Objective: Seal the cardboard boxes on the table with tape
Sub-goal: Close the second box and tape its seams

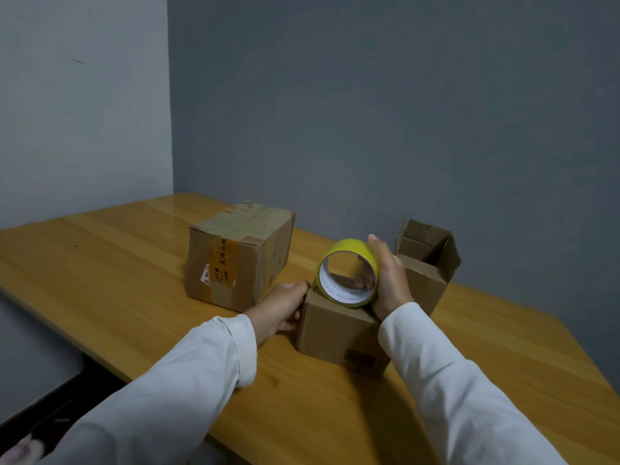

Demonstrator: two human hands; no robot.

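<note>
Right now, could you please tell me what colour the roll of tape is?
Yellow outside, white inside the core; the head view shows the roll of tape clearly.

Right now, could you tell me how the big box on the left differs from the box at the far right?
The big box is closed and patched with old tape; the far-right box stands with its flaps open. The big box lies long and low, while the far-right box stands upright and narrower. Both are brown cardboard on the wooden table, untouched by either hand.

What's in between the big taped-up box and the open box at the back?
In the head view, the yellow tape roll sits between the big taped box and the open box, held by the right hand atop the small box.
</note>
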